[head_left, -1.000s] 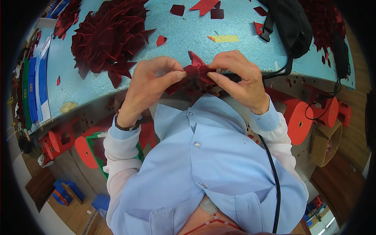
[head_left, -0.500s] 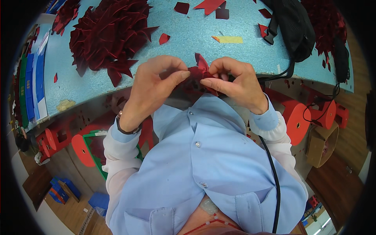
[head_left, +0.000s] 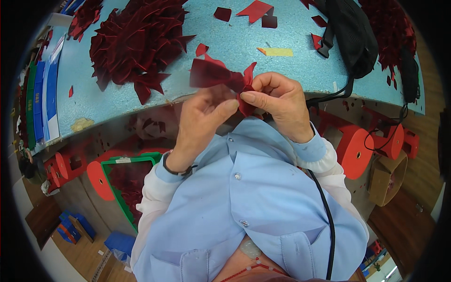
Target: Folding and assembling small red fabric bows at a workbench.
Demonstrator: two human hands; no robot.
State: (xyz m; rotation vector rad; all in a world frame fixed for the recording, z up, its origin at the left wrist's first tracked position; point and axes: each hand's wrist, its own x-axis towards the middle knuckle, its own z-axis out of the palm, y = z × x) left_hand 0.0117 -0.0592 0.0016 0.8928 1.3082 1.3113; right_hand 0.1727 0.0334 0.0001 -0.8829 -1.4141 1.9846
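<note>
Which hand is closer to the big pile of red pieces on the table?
The left hand. It is just below and right of the pile. The right hand is farther right, past the red piece both hands hold.

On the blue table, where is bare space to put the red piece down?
The widest bare patch of the table lies between the big pile of red pieces and the black bag, just beyond both hands, with few scraps and a yellow strip. The left part is crowded by the pile; the right end by the bag.
</note>
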